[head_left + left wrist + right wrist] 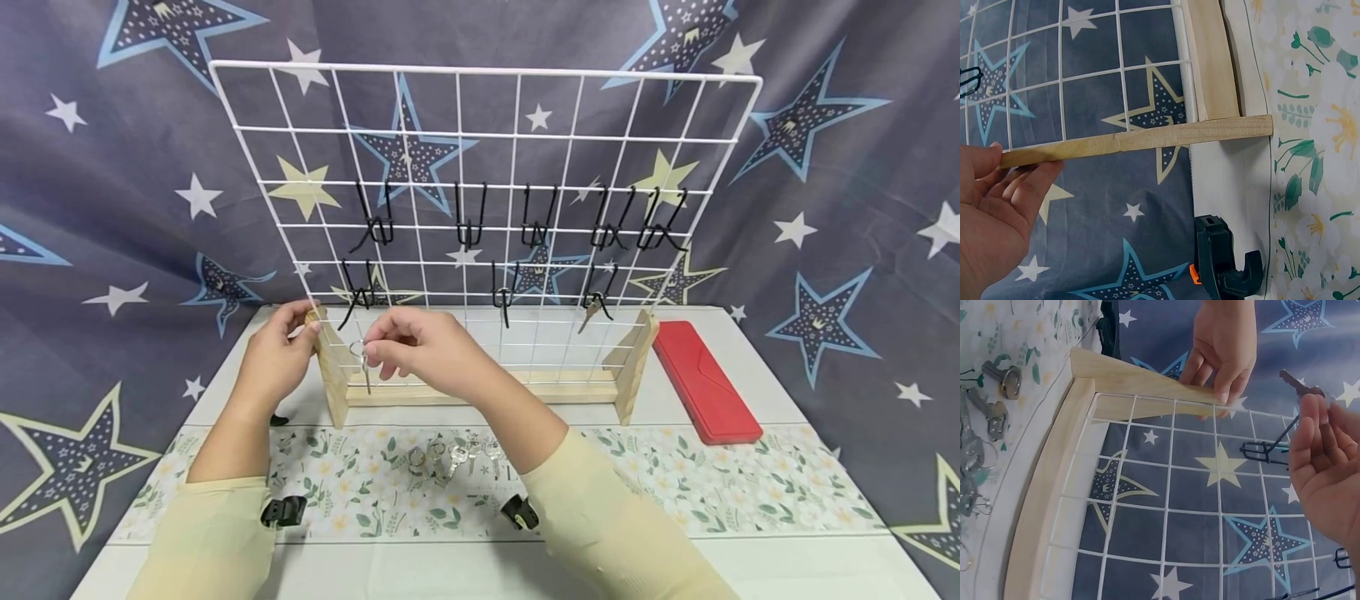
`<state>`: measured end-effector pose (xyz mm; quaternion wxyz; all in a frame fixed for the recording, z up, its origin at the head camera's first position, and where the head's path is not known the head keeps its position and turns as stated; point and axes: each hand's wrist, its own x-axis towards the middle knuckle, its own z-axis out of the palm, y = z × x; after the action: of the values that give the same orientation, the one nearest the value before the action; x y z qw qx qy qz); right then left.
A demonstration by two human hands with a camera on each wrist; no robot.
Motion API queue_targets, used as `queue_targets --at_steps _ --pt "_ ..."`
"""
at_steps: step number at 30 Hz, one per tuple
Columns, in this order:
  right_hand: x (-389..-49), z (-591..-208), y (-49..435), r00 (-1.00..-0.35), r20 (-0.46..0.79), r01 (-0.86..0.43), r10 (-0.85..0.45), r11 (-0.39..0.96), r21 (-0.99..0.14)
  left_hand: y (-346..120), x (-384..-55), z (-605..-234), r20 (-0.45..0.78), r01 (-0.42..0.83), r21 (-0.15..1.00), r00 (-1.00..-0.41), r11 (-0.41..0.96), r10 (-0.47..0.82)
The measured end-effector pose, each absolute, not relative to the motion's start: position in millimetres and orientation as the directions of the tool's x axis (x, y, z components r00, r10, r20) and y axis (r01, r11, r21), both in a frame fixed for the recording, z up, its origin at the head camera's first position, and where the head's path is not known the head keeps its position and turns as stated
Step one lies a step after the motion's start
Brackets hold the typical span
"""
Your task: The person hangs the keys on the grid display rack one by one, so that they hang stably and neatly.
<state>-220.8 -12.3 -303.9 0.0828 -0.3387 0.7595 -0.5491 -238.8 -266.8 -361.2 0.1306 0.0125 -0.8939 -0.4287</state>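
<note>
My left hand point(273, 354) grips the top of the wooden side support point(332, 379) of a white wire grid rack point(487, 69). In the left wrist view, thumb and fingers pinch that wooden piece point(1135, 137) from both sides. My right hand point(431, 348) pinches a key point(367, 379) by its ring, in front of the rack's lower left. The key point(1294, 381) also shows beyond the fingertips in the right wrist view. Close above it is a black double hook point(360, 296). Another key point(590, 315) hangs at the lower right hook.
Several keys with rings point(455, 457) lie on the floral cloth strip point(675, 492) before the rack. More black hooks point(468, 229) hang on the grid's upper row. A red case point(705, 383) lies at the right. A black clamp point(1216, 250) is beside the left support.
</note>
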Motion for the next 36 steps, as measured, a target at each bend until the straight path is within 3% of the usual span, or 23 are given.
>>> queue_targets --at_steps 13,36 --pt "-225 -292 -28 -0.758 0.253 -0.460 -0.602 0.216 -0.861 -266 -238 -360 0.218 0.072 0.760 -0.964 0.646 -0.149" --pt "-249 -306 -39 -0.847 0.236 -0.405 -0.476 0.291 -0.867 -266 -239 -361 0.227 0.077 0.759 -0.962 0.646 -0.152"
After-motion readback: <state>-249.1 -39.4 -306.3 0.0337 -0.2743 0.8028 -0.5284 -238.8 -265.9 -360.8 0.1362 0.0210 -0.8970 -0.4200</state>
